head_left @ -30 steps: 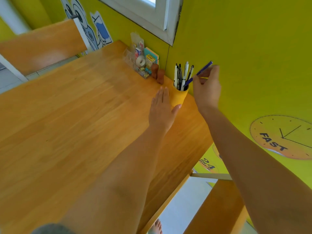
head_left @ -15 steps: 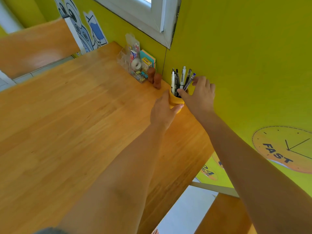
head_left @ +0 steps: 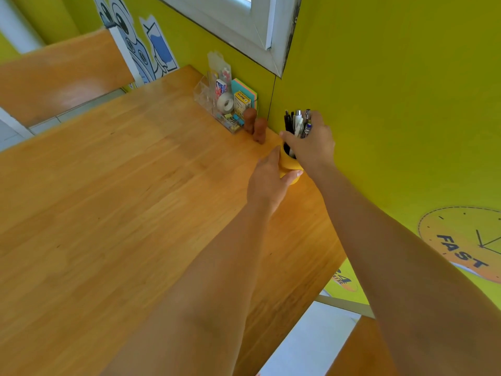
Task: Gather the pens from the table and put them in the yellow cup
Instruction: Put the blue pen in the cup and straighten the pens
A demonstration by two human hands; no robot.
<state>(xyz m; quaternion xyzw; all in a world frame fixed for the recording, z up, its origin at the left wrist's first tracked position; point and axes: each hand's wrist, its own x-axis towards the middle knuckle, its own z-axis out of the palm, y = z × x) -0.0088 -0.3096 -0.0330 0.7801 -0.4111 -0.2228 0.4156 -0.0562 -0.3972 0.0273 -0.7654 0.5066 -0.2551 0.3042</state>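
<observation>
The yellow cup [head_left: 289,164] stands on the wooden table [head_left: 113,191] near its far right corner, close to the green wall. Several pens [head_left: 297,122] stick upright out of it, black, white and blue. My left hand [head_left: 269,181] grips the cup's near side, thumb on the right and fingers on the left. Over the cup's rim, my right hand [head_left: 311,146] is wrapped around the bundle of pens, thumb in front and fingers behind. No loose pens show on the tabletop.
A clear plastic organiser [head_left: 225,104] with tape, sticky notes and clips sits against the wall left of the cup. Two small brown figures [head_left: 254,126] stand between them. The table's right edge [head_left: 320,291] drops to the floor; a window frame [head_left: 260,31] is above.
My right hand lowered the blue pen into the cup and then closed around the pens. My left hand went from lying flat beside the cup to gripping it.
</observation>
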